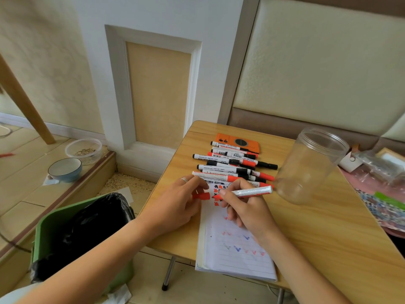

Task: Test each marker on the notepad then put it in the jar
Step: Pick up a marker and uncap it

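- A red marker (pixel 252 191) is gripped in the right hand (pixel 245 207), fingers curled round the barrel, its uncapped tip set against the top of the notepad (pixel 236 255).
- The marker's red cap (pixel 202 195) is pinched in the left hand (pixel 177 205), which rests at the left edge of the notepad; a ring is worn on one finger.
- The open notepad is laid on the wooden table (pixel 317 238), its lined page marked with red and blue ticks lower down and red blots near the tip.
- A pile of markers (pixel 232 165), red and black, is spread just beyond the notepad, partly over an orange object (pixel 238 142) that cannot be identified clearly.
- A clear plastic jar (pixel 311 165) is seen to the right of the pile, open mouth up, appearing empty.
- A green bin (pixel 46 227) with a black liner is placed on the floor left of the table.
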A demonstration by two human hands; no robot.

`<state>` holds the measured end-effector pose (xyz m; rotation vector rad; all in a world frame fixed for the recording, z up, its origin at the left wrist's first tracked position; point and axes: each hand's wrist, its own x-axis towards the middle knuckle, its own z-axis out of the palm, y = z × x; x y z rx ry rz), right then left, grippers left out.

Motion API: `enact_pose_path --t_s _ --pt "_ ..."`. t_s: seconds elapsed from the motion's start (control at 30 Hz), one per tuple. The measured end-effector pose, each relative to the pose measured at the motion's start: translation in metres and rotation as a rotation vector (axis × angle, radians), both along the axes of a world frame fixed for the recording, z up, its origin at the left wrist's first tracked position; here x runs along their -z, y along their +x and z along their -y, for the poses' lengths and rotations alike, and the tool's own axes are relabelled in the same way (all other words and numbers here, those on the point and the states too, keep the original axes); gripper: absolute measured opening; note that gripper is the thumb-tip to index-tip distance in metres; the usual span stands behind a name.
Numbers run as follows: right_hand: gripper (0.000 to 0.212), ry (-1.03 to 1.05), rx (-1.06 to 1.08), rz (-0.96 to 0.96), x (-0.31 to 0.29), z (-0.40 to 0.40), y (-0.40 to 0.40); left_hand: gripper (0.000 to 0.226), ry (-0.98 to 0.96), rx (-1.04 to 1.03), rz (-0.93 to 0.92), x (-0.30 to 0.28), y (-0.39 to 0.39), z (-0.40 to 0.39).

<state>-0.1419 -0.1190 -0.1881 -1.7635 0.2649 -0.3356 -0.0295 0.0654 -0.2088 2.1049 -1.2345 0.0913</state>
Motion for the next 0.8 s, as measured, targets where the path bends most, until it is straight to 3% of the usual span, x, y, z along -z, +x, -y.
enact_pose_path --t_s 0.3,0.47,0.6,0.73,0.8 --pt "0.017 0.051 -0.115 0.033 0.001 0.003 0.002 0.026 -0.178 0.129 -0.056 -0.006 -0.017 0.014" --pt "0.040 0.156 -0.130 -0.003 -0.004 0.003 0.000 0.018 -0.227 0.120 -0.086 -0.002 -0.014 0.014" --pt "0.060 0.274 -0.014 -0.014 -0.002 0.010 0.001 0.015 -0.220 0.070 -0.097 -0.006 -0.015 0.012" --pt "0.019 0.340 0.151 0.083 -0.001 0.015 0.003 0.013 -0.222 0.019 -0.119 -0.008 -0.015 0.011" --pt "0.014 0.334 0.167 0.115 0.001 0.015 0.004 0.012 -0.209 0.020 -0.124 -0.007 -0.015 0.013"
